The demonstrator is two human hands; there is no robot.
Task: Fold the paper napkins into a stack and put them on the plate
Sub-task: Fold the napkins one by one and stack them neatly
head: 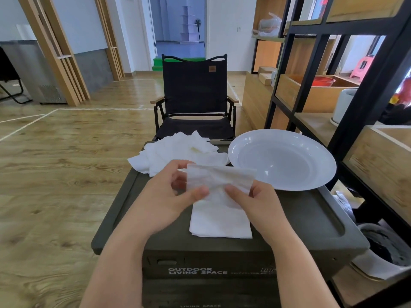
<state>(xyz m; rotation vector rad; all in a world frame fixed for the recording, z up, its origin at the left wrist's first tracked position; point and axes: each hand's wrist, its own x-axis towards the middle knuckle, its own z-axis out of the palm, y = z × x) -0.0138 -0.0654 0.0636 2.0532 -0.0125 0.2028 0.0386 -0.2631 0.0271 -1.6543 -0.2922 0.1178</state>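
Note:
A white paper napkin [219, 177] is held up over the dark box lid between both hands. My left hand [164, 196] pinches its left lower edge with thumb and fingers; my right hand [255, 203] pinches its right lower edge. Just below them a folded stack of napkins [220, 223] lies flat on the lid. A loose heap of unfolded napkins [178, 150] sits at the far left of the lid. The white plate [282, 160] rests at the far right of the lid with nothing on it.
The dark storage box [311, 218] serves as the table, with a raised rim. A black folding chair [195, 96] stands just behind it. A black-framed wooden shelf unit [347, 107] rises close on the right. Wooden floor lies to the left.

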